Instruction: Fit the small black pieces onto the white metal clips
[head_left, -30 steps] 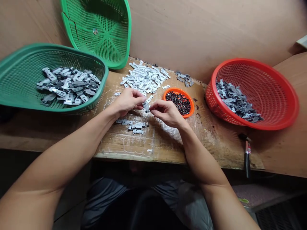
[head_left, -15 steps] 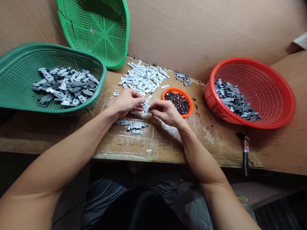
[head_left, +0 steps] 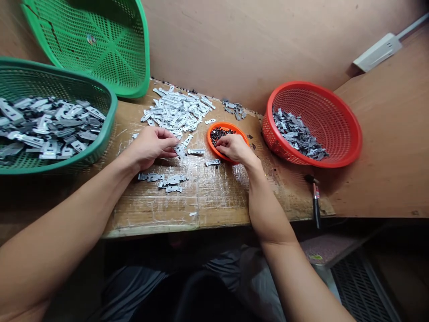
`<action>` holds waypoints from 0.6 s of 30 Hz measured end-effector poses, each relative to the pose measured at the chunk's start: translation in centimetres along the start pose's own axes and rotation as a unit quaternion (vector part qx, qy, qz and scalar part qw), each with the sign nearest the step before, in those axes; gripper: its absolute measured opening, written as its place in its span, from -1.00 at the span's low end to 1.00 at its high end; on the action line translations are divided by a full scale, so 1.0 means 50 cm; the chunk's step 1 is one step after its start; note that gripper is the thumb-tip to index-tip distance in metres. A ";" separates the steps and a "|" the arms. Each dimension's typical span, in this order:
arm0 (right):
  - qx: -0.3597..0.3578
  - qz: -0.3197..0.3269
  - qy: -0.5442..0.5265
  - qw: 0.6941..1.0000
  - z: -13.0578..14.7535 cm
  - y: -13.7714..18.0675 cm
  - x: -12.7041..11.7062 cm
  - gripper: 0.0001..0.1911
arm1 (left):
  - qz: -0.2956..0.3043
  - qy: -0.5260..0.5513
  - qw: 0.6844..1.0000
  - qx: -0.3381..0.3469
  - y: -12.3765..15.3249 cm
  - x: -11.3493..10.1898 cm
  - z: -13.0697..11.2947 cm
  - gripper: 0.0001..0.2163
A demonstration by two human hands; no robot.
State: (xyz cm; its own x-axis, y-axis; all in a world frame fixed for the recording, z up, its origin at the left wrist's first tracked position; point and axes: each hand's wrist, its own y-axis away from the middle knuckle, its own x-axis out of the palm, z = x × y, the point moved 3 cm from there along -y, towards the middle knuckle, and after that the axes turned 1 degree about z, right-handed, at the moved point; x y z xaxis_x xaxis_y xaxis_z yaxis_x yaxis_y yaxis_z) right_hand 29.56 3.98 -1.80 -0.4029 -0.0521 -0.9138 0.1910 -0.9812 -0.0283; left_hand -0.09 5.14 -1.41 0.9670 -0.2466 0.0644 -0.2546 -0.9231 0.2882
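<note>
The left hand [head_left: 152, 145] pinches a small metal piece [head_left: 181, 152] near the middle of the table [head_left: 214, 201]. The right hand [head_left: 236, 148] dips bent fingers into the orange bowl [head_left: 224, 124] of dark beads [head_left: 219, 133]. It is hard to tell if it holds one. A red basket [head_left: 335, 120] sits near the right edge.

No text, label, brand or number can be read on anything in view.
</note>
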 end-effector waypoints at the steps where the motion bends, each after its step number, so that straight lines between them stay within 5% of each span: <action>1: -0.006 0.000 0.011 1.000 0.003 -0.006 0.006 -0.81 | 0.001 -0.001 1.000 0.000 0.000 0.000 0.000 -0.76; 7: -0.029 0.016 0.058 0.998 -0.010 -0.016 0.007 -0.74 | -0.008 -0.004 1.000 0.001 0.003 -0.001 -0.005 -0.76; 14: 0.036 -0.032 0.037 0.998 -0.007 0.005 -0.021 -0.83 | 0.002 -0.001 1.000 0.010 0.004 0.000 -0.005 -0.75; 18: 0.017 0.013 0.027 0.999 0.009 0.013 -0.024 -0.83 | 0.002 -0.001 1.000 0.011 0.004 -0.001 -0.004 -0.75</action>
State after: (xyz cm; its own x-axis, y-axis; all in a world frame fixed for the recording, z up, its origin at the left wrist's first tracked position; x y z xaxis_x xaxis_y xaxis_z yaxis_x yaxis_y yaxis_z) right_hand 29.77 3.31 -0.56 -0.3487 -0.0689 -0.9347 0.1698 -0.9854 0.0093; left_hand -0.19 5.02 -1.17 0.9659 -0.2506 0.0644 -0.2587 -0.9284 0.2667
